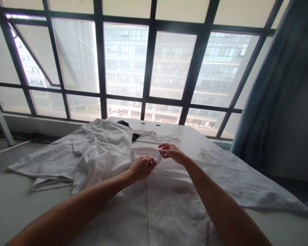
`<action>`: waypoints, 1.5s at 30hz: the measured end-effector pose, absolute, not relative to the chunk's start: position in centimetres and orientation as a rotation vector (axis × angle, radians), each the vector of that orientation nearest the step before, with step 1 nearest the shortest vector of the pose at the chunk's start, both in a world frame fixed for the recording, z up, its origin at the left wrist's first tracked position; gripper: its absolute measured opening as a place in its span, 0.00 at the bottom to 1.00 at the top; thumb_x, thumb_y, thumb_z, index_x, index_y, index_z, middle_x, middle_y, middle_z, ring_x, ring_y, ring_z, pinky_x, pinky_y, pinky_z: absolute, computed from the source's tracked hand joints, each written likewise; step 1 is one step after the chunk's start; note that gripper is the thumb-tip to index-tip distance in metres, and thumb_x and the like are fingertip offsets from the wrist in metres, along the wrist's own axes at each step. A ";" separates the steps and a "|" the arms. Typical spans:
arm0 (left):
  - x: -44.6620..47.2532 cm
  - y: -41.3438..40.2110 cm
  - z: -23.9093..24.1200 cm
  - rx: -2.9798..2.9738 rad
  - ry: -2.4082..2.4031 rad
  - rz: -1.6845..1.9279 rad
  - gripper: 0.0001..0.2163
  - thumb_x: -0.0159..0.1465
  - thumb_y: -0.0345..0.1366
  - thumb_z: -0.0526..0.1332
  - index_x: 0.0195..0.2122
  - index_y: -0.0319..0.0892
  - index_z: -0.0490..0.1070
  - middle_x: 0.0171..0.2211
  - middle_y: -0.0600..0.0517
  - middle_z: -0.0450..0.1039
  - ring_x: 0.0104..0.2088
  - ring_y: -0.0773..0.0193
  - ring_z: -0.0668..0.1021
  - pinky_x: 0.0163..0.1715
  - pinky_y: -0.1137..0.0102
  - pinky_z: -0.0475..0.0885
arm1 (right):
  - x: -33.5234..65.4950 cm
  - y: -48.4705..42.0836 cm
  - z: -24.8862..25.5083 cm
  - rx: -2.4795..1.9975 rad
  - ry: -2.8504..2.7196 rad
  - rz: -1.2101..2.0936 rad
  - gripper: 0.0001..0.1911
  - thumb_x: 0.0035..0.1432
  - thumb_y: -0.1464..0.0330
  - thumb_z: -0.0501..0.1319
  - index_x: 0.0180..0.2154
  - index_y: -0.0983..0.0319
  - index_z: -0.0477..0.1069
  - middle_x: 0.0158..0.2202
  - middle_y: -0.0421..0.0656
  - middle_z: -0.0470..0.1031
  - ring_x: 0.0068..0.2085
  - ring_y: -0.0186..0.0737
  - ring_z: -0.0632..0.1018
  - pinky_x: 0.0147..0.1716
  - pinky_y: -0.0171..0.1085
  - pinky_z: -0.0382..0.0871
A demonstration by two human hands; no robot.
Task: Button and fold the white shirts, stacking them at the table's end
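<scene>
A white button-front shirt (169,201) lies face up in front of me, its collar (145,150) at the far end and one sleeve (246,177) spread to the right. With fingers and thumb closed, my left hand (142,168) grips the front of the collar. On the collar's right side, my right hand (170,152) pinches the collar edge between thumb and fingers. Below the hands runs the buttoned front, with a button (151,216) visible. Parts of the collar are hidden behind my fingers.
More crumpled white clothing (97,143) lies at the left of the white table (10,201). Small dark items (135,137) lie near the clothing. Beyond the table stand dark-framed windows (125,61). A blue-grey curtain (277,95) hangs at the right.
</scene>
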State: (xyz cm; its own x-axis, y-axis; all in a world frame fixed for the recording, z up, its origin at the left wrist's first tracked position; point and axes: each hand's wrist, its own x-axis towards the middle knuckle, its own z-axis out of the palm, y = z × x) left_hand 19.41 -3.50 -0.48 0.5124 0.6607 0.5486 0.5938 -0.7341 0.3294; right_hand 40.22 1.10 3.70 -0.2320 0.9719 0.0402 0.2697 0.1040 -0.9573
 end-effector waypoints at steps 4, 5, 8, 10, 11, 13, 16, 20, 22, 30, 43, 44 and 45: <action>19.5 -3.6 -0.6 2.676 1.107 1.038 0.10 0.66 0.32 0.58 0.27 0.40 0.72 0.27 0.51 0.74 0.28 0.65 0.74 0.29 0.71 0.61 | 40.6 0.9 3.7 -1.206 -1.584 1.368 0.20 0.44 0.67 0.73 0.40 0.63 0.74 0.31 0.40 0.76 0.29 0.31 0.75 0.32 0.33 0.71; 19.5 -3.7 -0.6 2.680 1.109 1.034 0.10 0.66 0.32 0.58 0.27 0.40 0.72 0.27 0.51 0.74 0.28 0.65 0.74 0.29 0.71 0.61 | 40.8 0.9 3.8 -1.207 -1.565 1.420 0.20 0.43 0.69 0.73 0.41 0.63 0.73 0.31 0.40 0.75 0.29 0.31 0.75 0.32 0.33 0.71; 19.6 -3.8 -0.5 2.690 1.118 1.007 0.09 0.65 0.33 0.59 0.27 0.40 0.71 0.28 0.51 0.74 0.27 0.65 0.74 0.28 0.71 0.61 | 41.2 0.7 4.0 -1.253 -1.479 1.527 0.22 0.43 0.73 0.72 0.42 0.64 0.71 0.27 0.38 0.73 0.27 0.30 0.73 0.31 0.33 0.70; 19.6 -3.9 -0.4 2.694 1.128 0.988 0.09 0.65 0.33 0.60 0.27 0.41 0.71 0.28 0.51 0.74 0.28 0.64 0.74 0.28 0.71 0.61 | 41.2 0.6 4.0 -1.275 -1.403 1.579 0.21 0.44 0.75 0.70 0.42 0.64 0.69 0.25 0.37 0.72 0.26 0.31 0.73 0.31 0.33 0.70; 19.6 -4.0 -0.4 2.695 1.132 0.982 0.08 0.65 0.33 0.60 0.28 0.41 0.71 0.28 0.51 0.75 0.28 0.64 0.75 0.28 0.71 0.61 | 41.2 0.6 4.0 -1.275 -1.359 1.610 0.20 0.45 0.76 0.69 0.41 0.63 0.68 0.25 0.37 0.72 0.26 0.31 0.73 0.31 0.34 0.71; 19.6 -4.1 -0.3 2.695 1.136 0.969 0.08 0.65 0.34 0.61 0.28 0.41 0.71 0.29 0.50 0.75 0.29 0.63 0.75 0.28 0.70 0.61 | 40.9 0.7 3.8 -1.262 -1.282 1.674 0.19 0.45 0.79 0.64 0.41 0.61 0.65 0.25 0.36 0.71 0.26 0.32 0.74 0.32 0.33 0.70; 19.6 -4.3 -0.3 2.702 1.127 0.940 0.07 0.64 0.34 0.61 0.29 0.41 0.71 0.29 0.50 0.75 0.30 0.61 0.76 0.28 0.69 0.62 | 40.2 0.8 3.4 -1.256 -1.244 1.724 0.17 0.44 0.79 0.58 0.37 0.60 0.64 0.24 0.36 0.70 0.24 0.33 0.72 0.26 0.32 0.67; 19.6 -4.3 -0.4 2.721 1.123 0.871 0.06 0.64 0.34 0.61 0.30 0.41 0.71 0.31 0.49 0.75 0.33 0.59 0.77 0.31 0.68 0.65 | 39.2 0.6 3.1 -1.268 -1.341 1.747 0.11 0.45 0.77 0.58 0.34 0.61 0.66 0.22 0.37 0.68 0.21 0.33 0.68 0.19 0.31 0.59; 19.6 -4.3 -0.5 2.727 1.114 0.869 0.06 0.65 0.35 0.61 0.31 0.42 0.71 0.32 0.49 0.75 0.34 0.59 0.77 0.32 0.68 0.66 | 39.0 0.4 3.1 -1.228 -1.379 1.739 0.08 0.47 0.74 0.60 0.33 0.62 0.66 0.21 0.36 0.67 0.21 0.32 0.67 0.19 0.30 0.58; 19.4 -4.3 -0.7 2.748 1.068 0.905 0.07 0.66 0.35 0.58 0.32 0.41 0.71 0.33 0.48 0.76 0.35 0.58 0.78 0.33 0.67 0.68 | 39.3 0.4 3.1 -1.170 -1.350 1.608 0.13 0.49 0.70 0.66 0.37 0.61 0.66 0.25 0.35 0.70 0.24 0.31 0.71 0.26 0.31 0.69; 19.0 -3.7 0.0 2.732 1.037 1.019 0.16 0.70 0.41 0.54 0.28 0.41 0.71 0.28 0.49 0.73 0.29 0.62 0.76 0.31 0.69 0.67 | 38.8 -0.5 5.7 -1.452 -2.212 0.459 0.14 0.51 0.58 0.66 0.23 0.63 0.74 0.21 0.41 0.73 0.24 0.36 0.71 0.24 0.34 0.59; 18.6 -3.2 0.5 2.732 1.062 1.078 0.16 0.71 0.41 0.52 0.30 0.41 0.73 0.29 0.48 0.74 0.31 0.61 0.76 0.34 0.69 0.68 | 38.6 -0.9 5.9 -1.459 -2.271 0.384 0.12 0.49 0.60 0.67 0.23 0.62 0.74 0.21 0.41 0.73 0.24 0.36 0.71 0.24 0.34 0.59; 18.0 -2.7 1.0 2.733 1.105 1.153 0.15 0.71 0.40 0.52 0.34 0.41 0.74 0.33 0.47 0.75 0.36 0.60 0.77 0.38 0.68 0.69 | 38.5 -1.2 6.1 -1.462 -2.298 0.307 0.10 0.49 0.63 0.67 0.23 0.62 0.75 0.21 0.41 0.74 0.24 0.36 0.71 0.24 0.34 0.58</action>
State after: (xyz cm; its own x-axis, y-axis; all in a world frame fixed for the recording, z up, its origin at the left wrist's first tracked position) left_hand 18.05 -2.66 0.95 0.4909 0.5943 0.6370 0.6113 -0.7560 0.2342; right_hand 38.50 -1.20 6.08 -0.3743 0.9026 0.2126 0.8151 0.4296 -0.3887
